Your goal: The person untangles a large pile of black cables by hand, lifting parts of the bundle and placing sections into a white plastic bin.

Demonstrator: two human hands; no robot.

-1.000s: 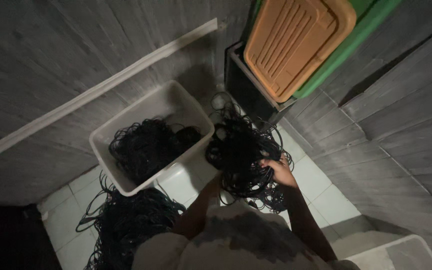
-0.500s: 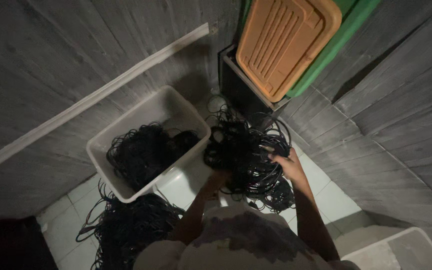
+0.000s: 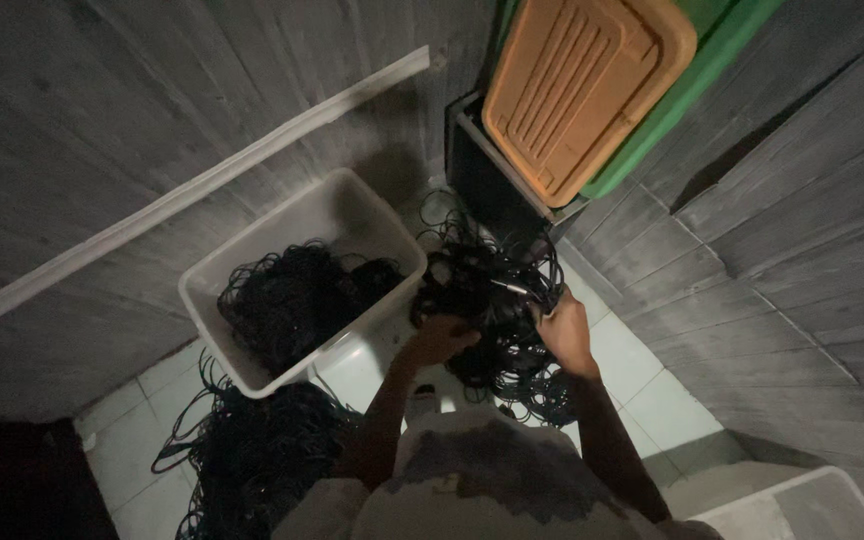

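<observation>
Both hands share the grip on a tangled bundle of black cable (image 3: 497, 320): left hand (image 3: 439, 340) clenched into its near-left edge, right hand (image 3: 564, 335) clasping the right side. Just left of it, nearer the left hand, sits the white tub (image 3: 252, 375), already holding cable.

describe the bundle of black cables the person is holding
The tangled bundle of black cables is a loose mass of thin, glossy loops, held up above the pale tiled floor. The left hand grips its left side, the right hand its right. Loops dangle below both hands. It hangs beside the white bin, apart from it.
</observation>
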